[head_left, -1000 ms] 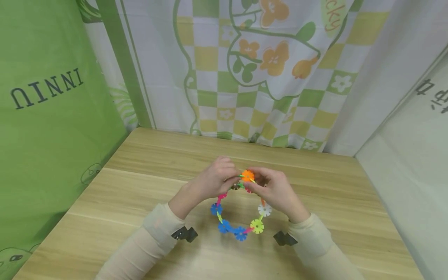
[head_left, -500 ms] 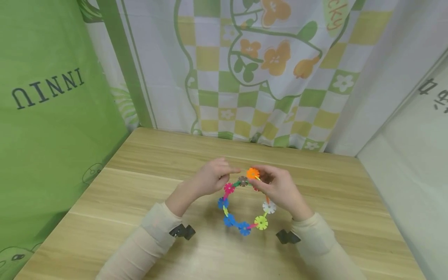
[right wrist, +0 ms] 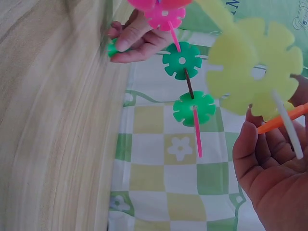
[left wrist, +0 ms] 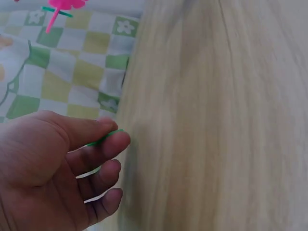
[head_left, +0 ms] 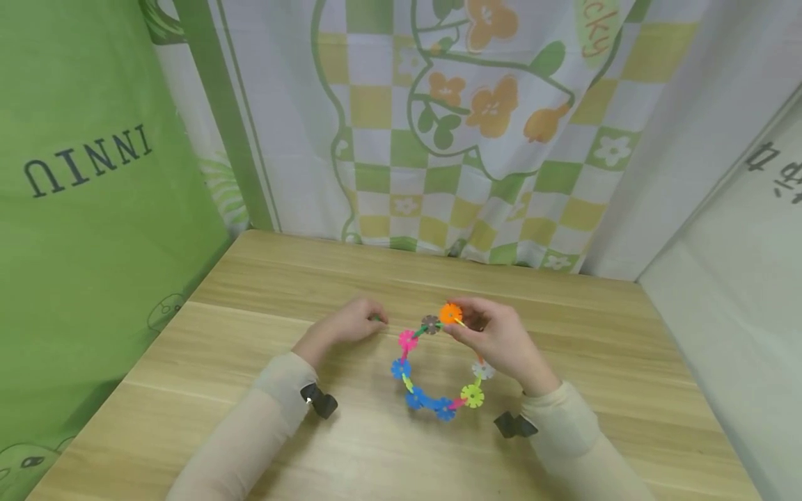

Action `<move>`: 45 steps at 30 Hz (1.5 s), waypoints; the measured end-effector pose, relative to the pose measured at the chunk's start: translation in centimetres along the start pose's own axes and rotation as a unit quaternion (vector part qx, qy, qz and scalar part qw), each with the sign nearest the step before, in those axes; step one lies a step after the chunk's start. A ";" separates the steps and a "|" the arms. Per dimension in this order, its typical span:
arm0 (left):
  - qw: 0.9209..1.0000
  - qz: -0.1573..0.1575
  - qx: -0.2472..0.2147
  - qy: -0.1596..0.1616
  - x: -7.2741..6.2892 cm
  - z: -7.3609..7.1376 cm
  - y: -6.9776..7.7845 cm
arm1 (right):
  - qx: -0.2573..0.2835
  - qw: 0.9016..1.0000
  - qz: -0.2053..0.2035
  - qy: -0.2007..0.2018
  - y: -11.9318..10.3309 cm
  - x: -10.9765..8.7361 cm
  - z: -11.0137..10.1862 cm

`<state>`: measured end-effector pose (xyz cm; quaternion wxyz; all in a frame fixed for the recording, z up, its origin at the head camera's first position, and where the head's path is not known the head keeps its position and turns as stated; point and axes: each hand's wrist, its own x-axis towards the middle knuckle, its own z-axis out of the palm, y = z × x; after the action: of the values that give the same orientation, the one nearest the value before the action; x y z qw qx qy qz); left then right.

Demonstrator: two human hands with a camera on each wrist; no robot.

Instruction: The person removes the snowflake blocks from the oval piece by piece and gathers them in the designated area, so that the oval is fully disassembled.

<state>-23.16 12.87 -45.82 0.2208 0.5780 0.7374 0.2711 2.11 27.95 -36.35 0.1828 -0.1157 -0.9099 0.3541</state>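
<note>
My right hand (head_left: 501, 344) pinches a looped chain of notched plastic interlocking discs near its orange disc (head_left: 450, 314). Below the fingers the chain curves over the table through a white disc (head_left: 483, 369), a yellow-green disc (head_left: 473, 396), several blue discs (head_left: 445, 409), a pink disc (head_left: 408, 339) and a brown disc (head_left: 431, 323). The fingers cover part of its right side. To the left, apart from the chain, my left hand (head_left: 351, 321) is low by the tabletop. Between its thumb and index finger it pinches a green disc (left wrist: 102, 138), mostly hidden by the fingers.
The wooden table (head_left: 263, 278) lies under both hands. A checked curtain (head_left: 464, 174) hangs along its far edge, a green cloth (head_left: 94, 243) on the left and a pale cloth (head_left: 720, 292) on the right. Black wrist cameras (head_left: 319, 401) sit on both sleeves.
My left hand has left the chain, moving left and down towards the table, and a green disc now shows in its fingers. The right hand keeps holding the chain, shifted slightly right.
</note>
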 end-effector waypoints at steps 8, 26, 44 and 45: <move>0.997 -0.070 0.022 -0.001 -0.1 -0.1 -0.7 | -0.005 1.000 -0.004 0.000 0.0 -0.1 -0.1; 0.988 0.031 -0.110 0.101 -0.8 -1.7 6.8 | 0.013 1.000 -0.006 0.003 0.0 -0.2 -0.2; 0.962 0.087 -0.257 0.043 -1.9 -0.8 11.6 | 0.042 0.999 -0.003 -0.005 -0.1 -0.2 0.3; 0.962 0.087 -0.256 0.042 -1.8 -0.7 11.6 | 0.044 0.999 -0.006 -0.006 0.0 -0.2 0.3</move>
<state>-14.73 13.12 -37.69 0.3057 0.5520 0.5992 0.4927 2.13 27.65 -36.61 0.1838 -0.1003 -0.8952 0.3934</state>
